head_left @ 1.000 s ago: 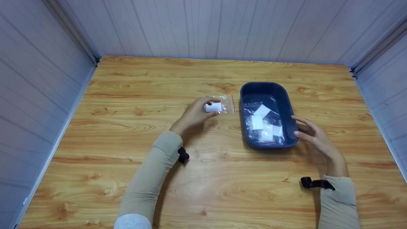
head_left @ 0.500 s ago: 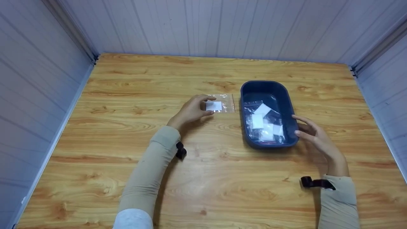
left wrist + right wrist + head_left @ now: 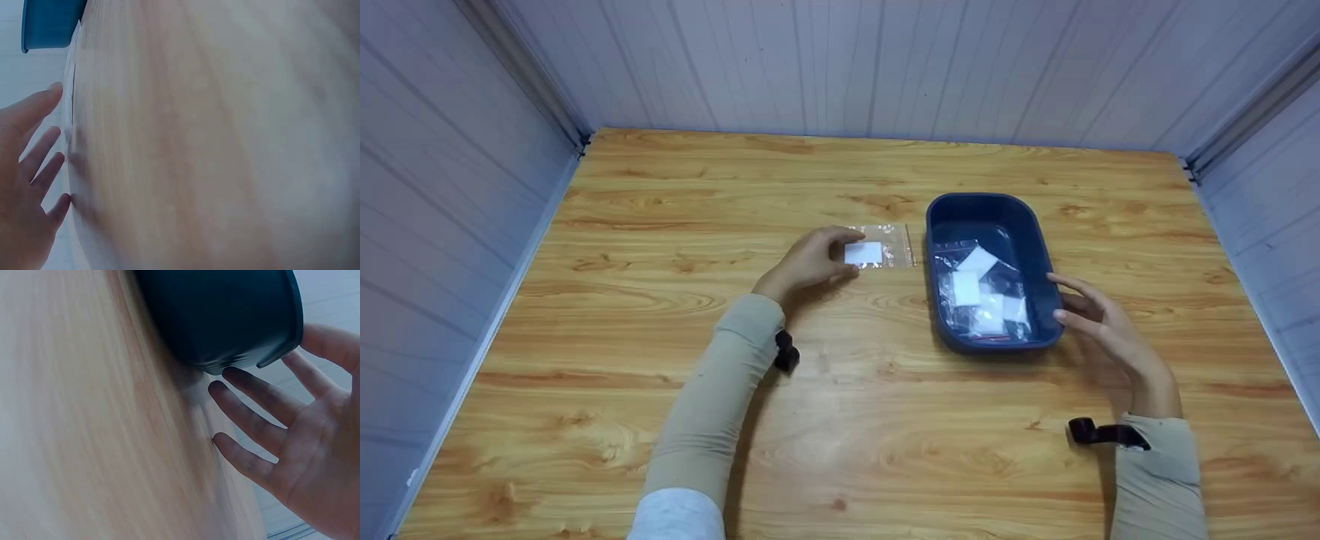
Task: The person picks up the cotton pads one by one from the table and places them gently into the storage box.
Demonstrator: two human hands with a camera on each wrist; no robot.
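Observation:
A clear zip bag (image 3: 894, 246) with a white card (image 3: 863, 253) inside lies flat on the table. My left hand (image 3: 812, 259) is at its left end, with thumb and fingers spread on either side of the card. In the left wrist view its fingers (image 3: 44, 147) are apart and gently bent, low by the tabletop. My right hand (image 3: 1102, 322) touches the right rim of a dark blue bin (image 3: 984, 196) with thumb and index finger. The right wrist view shows its other fingers (image 3: 253, 413) extended below the rim. Several similar bags (image 3: 945, 300) with white cards lie inside the bin.
The wood-grain table (image 3: 840, 450) is bounded by pale panel walls (image 3: 840, 67) at the back and both sides. Dark wrist cameras (image 3: 787, 352) stick out from both sleeves.
My left hand has drawn back slightly to the left and its fingers have spread, uncovering more of the card. The bag stays in place. My right hand and the bin have not moved.

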